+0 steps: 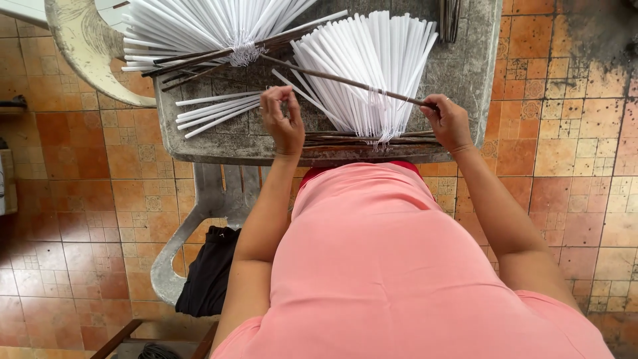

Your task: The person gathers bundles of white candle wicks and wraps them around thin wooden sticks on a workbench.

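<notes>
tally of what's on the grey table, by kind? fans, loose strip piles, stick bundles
White strip fans: 2, the far fan and the near fan
Loose white strip piles: 1, the loose strips
Dark stick bundles: 1, the stick bundle at the table's near edge
Total: 4
The right hand grips a single stick; the left hand pinches near it.

You wear a salmon-pink short-sleeved top (392, 266), with red cloth (399, 165) showing at its far edge. Your arms are bare, and your right hand (446, 123) carries what may be a thin ring.

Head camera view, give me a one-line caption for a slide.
Right hand grips a thin dark stick across a fan of white strips; left hand pinches one strip.
</notes>
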